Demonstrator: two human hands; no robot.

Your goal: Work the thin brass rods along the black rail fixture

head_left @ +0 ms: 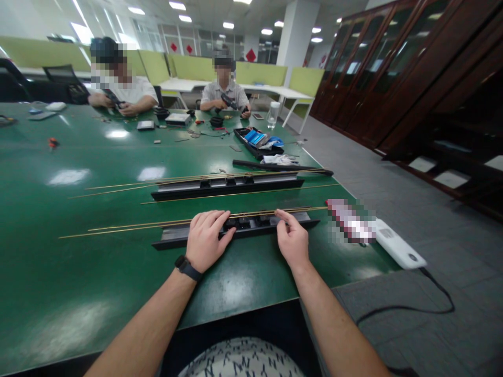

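Observation:
A long black rail (173, 243) with a grey inner face lies crosswise on the table in front of me. Several thin golden rods (118, 227) run along its top and stick out past its left end. Small black blocks (244, 222) sit inside the rail between my hands. My left hand (208, 235) is closed over the rail, fingers across the rods and thumb on the near side. At the rail's right part, my right hand (293, 238) has its index finger stretched to the rods, thumb apart below and the other fingers curled.
Behind lies a second black rail (228, 188) with golden rods. A black tray (259, 144) holds blue items, with white gloves (279, 159) beside it. At right are a blurred pink object (349, 220) and a white corded device (398, 246). Two people sit across the table (98, 293).

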